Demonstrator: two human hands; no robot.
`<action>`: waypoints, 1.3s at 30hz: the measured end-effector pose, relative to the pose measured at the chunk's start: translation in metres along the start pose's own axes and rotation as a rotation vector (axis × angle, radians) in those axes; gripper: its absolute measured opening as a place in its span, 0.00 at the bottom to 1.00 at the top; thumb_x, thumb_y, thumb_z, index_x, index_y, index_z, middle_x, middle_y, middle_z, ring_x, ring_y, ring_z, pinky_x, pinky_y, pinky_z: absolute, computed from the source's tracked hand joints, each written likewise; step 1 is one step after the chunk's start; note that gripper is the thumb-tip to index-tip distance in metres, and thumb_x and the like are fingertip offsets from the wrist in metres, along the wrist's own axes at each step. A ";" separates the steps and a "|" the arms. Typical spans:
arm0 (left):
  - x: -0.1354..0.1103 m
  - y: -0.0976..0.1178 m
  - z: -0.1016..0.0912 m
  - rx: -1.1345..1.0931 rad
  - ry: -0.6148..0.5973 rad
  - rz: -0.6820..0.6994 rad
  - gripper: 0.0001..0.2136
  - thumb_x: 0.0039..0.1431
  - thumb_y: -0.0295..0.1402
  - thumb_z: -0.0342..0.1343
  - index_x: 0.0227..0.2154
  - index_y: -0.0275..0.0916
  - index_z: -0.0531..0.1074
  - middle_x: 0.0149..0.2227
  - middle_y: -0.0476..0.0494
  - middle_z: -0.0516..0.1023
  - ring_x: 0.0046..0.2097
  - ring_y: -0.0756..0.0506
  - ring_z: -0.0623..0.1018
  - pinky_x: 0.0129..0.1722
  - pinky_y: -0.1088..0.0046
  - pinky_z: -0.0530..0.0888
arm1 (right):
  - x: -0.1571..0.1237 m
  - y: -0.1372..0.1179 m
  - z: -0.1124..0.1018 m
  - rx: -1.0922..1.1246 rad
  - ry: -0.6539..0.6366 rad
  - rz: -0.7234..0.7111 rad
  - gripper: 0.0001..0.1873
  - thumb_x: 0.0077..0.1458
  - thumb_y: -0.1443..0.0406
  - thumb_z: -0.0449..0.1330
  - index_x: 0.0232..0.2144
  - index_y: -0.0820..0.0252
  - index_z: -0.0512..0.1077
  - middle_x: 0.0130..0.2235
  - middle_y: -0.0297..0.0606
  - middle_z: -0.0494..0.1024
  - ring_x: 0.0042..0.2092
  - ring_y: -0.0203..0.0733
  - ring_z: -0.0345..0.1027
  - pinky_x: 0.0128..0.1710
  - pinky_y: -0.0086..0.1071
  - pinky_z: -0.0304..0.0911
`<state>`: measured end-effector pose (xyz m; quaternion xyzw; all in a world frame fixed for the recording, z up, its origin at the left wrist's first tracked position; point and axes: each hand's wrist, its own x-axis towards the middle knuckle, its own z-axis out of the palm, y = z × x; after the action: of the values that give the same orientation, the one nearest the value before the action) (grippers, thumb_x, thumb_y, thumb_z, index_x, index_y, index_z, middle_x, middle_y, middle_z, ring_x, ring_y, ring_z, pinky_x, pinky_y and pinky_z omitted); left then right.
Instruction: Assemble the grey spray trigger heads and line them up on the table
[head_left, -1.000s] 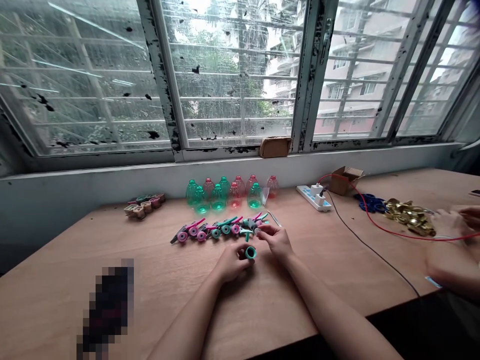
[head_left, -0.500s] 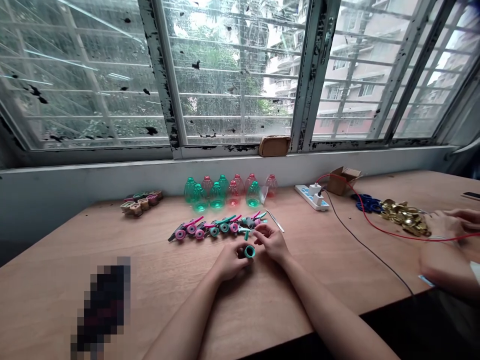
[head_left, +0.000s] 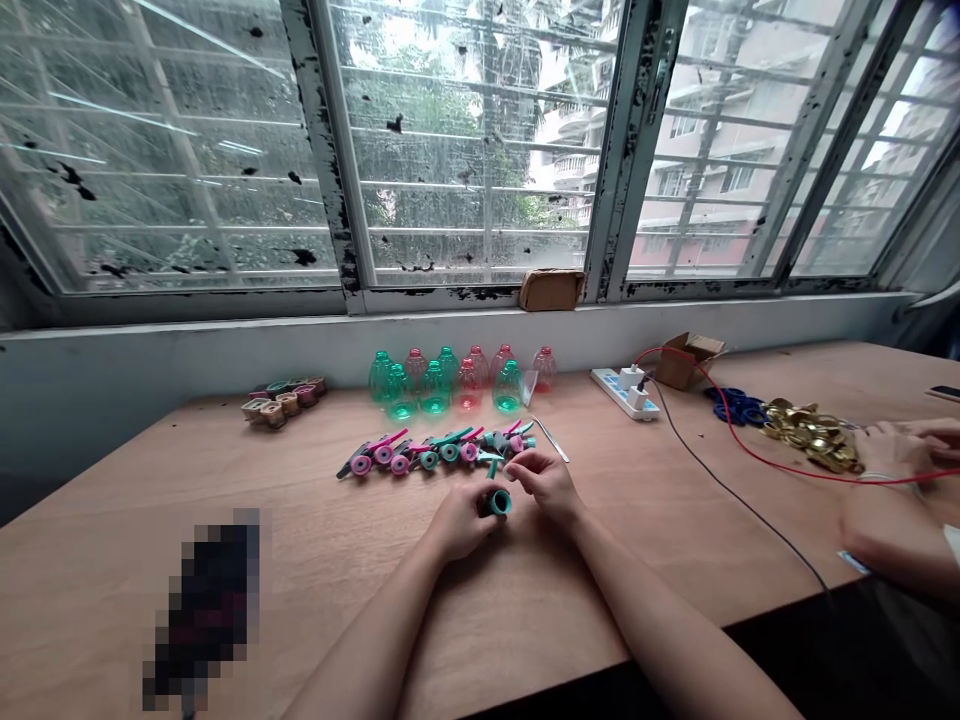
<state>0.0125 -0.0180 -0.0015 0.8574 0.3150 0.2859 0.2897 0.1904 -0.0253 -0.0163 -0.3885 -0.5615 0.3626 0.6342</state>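
Note:
My left hand [head_left: 466, 522] is closed round a teal spray bottle trigger head [head_left: 500, 502], its round screw collar turned toward me. Close to its right, the fingers of my right hand [head_left: 546, 480] are pinched together by the head's upper end; whatever they hold is too small to make out. Just beyond both hands lies a row of pink, teal and black spray heads [head_left: 427, 458]. Behind that row stand several clear green bottles [head_left: 433, 392] and pink bottles [head_left: 467, 388] without heads.
A bent metal tool [head_left: 551, 440] lies beyond my right hand. Rightward are a power strip [head_left: 624, 394], a cardboard box [head_left: 688, 362], cables, blue rings [head_left: 736, 407], gold parts [head_left: 814, 436] and another person's hands [head_left: 896, 448]. Small stacked pieces [head_left: 281, 402] sit at left; a blurred dark object [head_left: 206, 610] nearer.
My right fingers have shifted very slightly beside the spray head. The left hand keeps its hold on it, and the view has moved a little.

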 end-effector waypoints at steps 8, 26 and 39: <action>0.000 -0.001 0.000 0.018 0.000 0.038 0.16 0.46 0.24 0.53 0.40 0.36 0.74 0.28 0.50 0.74 0.28 0.51 0.68 0.28 0.78 0.62 | -0.002 0.003 0.003 0.001 -0.261 0.039 0.14 0.42 0.57 0.68 0.26 0.63 0.77 0.28 0.38 0.78 0.29 0.38 0.70 0.31 0.30 0.66; -0.002 0.000 -0.002 0.110 0.045 0.012 0.17 0.47 0.25 0.54 0.42 0.41 0.75 0.36 0.48 0.79 0.36 0.48 0.75 0.32 0.77 0.67 | -0.003 0.009 -0.001 -0.135 -0.218 0.027 0.15 0.42 0.57 0.69 0.25 0.62 0.73 0.24 0.32 0.73 0.25 0.32 0.62 0.25 0.27 0.58; -0.001 -0.002 -0.001 0.151 0.079 0.005 0.17 0.47 0.25 0.54 0.42 0.42 0.75 0.37 0.49 0.80 0.38 0.47 0.76 0.34 0.77 0.68 | -0.002 0.011 -0.001 -0.181 -0.234 -0.005 0.15 0.43 0.56 0.68 0.27 0.63 0.77 0.26 0.36 0.76 0.27 0.34 0.64 0.27 0.28 0.61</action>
<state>0.0107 -0.0177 -0.0026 0.8655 0.3448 0.2956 0.2110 0.1914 -0.0227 -0.0268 -0.3978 -0.6632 0.3517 0.5275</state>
